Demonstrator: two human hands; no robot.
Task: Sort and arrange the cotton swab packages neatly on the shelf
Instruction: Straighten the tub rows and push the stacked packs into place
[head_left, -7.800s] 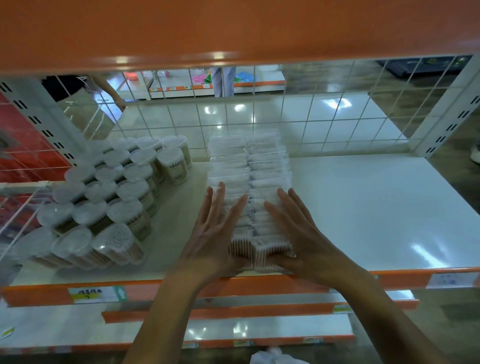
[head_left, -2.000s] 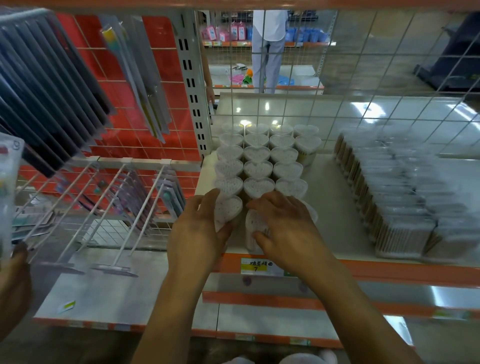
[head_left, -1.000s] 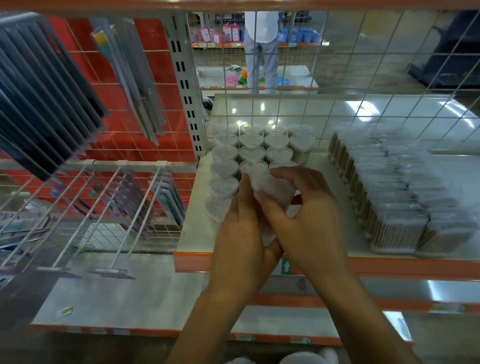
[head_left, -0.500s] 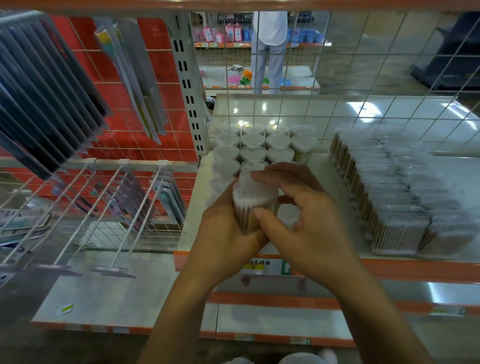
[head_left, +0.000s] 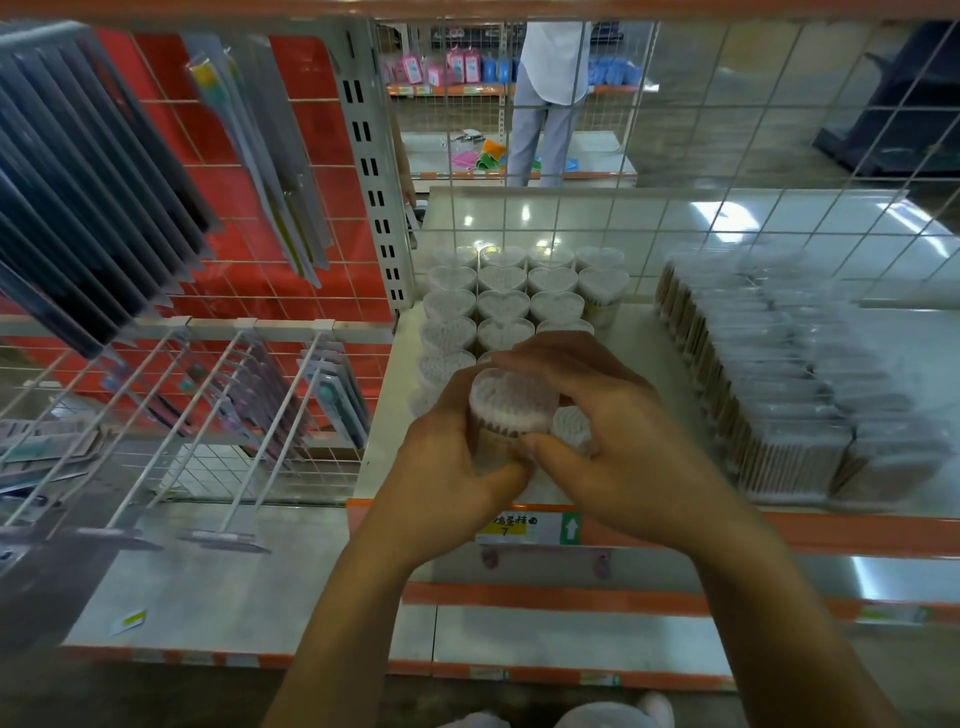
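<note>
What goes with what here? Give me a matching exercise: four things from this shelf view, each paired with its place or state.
Things:
1. heart-shaped tub
2. rectangular swab packs
3. price label
4. hanging toothbrushes

Places or states:
A. on the shelf's orange front edge
B. held between left hand and right hand
C. rows on the shelf's right side
D. on the red grid at left

Pairs: 1-B, 2-C, 3-A, 4-D

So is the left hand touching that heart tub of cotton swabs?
Touching. The head view shows the left hand wrapped around the raised heart tub.
</note>
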